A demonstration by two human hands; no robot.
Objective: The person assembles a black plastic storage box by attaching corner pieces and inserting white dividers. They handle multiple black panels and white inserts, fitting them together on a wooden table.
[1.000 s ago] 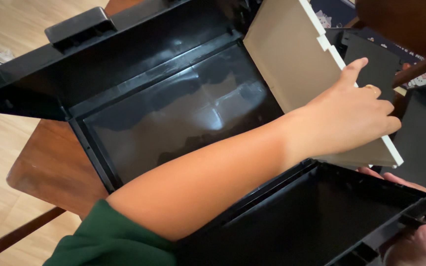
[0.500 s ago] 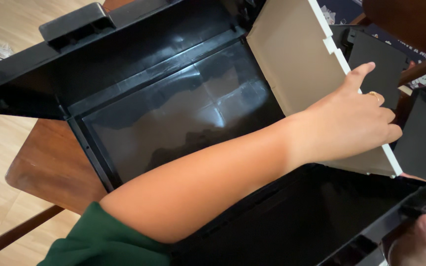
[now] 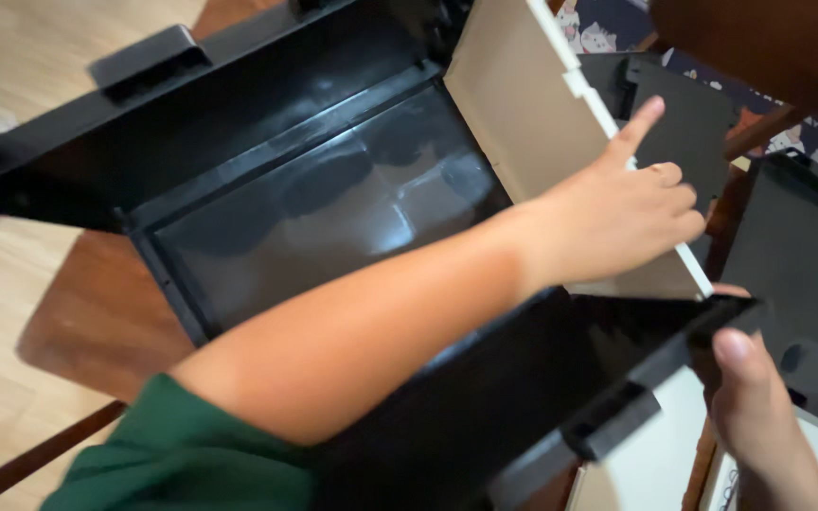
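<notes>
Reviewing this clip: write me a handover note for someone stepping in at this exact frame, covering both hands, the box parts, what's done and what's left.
Left hand: reaches across the black box, fingers curled on the edge of the beige panel, index finger pointing out. Whether it grips is unclear.
Right hand: at lower right, thumb against the corner of the near black flap.
Things: the box lies open on a wooden table, glossy bottom showing; the beige panel stands tilted at its right side; more dark panels lie further right.
Done: box opened out, panel placed at the right side.
Left: panel looks not yet seated; flaps open.
</notes>
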